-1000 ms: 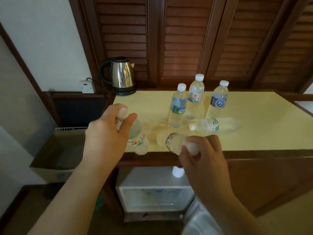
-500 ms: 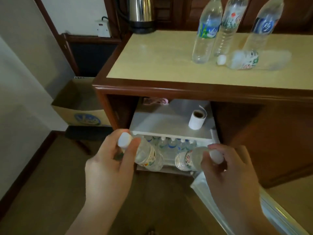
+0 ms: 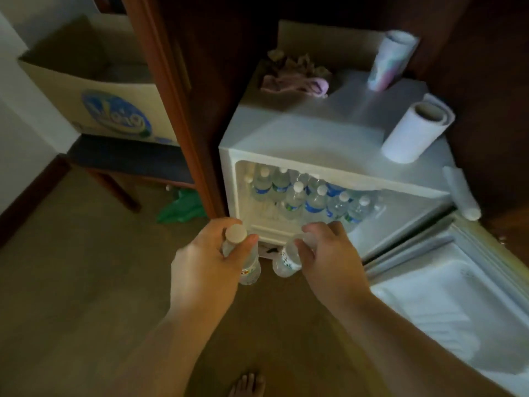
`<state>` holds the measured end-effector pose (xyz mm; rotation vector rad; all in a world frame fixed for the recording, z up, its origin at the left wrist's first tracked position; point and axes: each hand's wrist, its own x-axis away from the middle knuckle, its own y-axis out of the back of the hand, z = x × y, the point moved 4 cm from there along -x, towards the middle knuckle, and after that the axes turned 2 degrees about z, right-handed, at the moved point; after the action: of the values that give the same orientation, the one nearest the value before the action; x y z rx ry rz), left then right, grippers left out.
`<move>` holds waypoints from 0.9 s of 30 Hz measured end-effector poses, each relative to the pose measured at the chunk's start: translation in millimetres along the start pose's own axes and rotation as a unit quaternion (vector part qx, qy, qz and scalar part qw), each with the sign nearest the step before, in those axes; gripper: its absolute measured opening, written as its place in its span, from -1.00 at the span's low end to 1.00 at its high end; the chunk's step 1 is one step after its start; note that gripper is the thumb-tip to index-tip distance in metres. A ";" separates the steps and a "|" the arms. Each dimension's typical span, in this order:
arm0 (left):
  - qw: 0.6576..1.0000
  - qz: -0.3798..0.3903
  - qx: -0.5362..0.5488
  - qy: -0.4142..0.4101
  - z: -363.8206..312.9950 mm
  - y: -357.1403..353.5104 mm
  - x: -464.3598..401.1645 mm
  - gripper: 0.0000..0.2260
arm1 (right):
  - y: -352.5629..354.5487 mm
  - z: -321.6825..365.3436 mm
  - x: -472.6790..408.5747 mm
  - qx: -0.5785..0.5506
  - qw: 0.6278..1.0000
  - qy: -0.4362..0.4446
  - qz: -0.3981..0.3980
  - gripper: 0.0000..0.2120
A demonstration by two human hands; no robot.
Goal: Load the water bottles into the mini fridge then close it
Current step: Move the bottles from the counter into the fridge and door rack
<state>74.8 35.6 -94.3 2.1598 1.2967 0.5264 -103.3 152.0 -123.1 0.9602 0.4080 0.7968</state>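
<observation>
Dim brown carpet runs up to a boxy white mini fridge (image 3: 300, 136), door (image 3: 446, 305) swung open. Each hand grips a clear plastic bottle by its neck just before the opening: left hand (image 3: 206, 262) curled round the left bottle (image 3: 249, 267), right hand (image 3: 332, 256) pinching the right bottle (image 3: 284, 260). Capped bottles (image 3: 309, 200) crowd the shelf inside.

The left hand (image 3: 209, 262) covers most of its bottle (image 3: 249, 267); the right hand (image 3: 329, 253) hides the other bottle's (image 3: 284, 262) cap. At four o'clock the fridge door (image 3: 446, 305) runs off-frame. Labels on the stocked bottles (image 3: 309, 196) blur unreadable.
</observation>
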 end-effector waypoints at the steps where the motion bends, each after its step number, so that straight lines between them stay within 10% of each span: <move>1: 1.000 0.011 -0.013 0.000 11.4 -11.0 -9.0 -0.74 | -16.6 -3.2 -18.3 0.010 1.000 0.014 0.007 -0.70; 19: 0.994 0.108 -0.015 -0.008 114.4 -80.6 -86.2 -0.72 | -158.7 -26.5 -210.1 0.336 0.917 0.208 -0.049 -0.87; 27: 0.996 0.089 -0.001 -0.029 118.5 -96.1 -110.3 -0.75 | -169.8 -31.3 -248.6 0.359 0.918 0.167 -0.039 -0.85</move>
<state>29.9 -57.4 -251.7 2.2852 1.0785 0.5313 -214.7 -73.9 -291.1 1.4788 1.0805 0.7474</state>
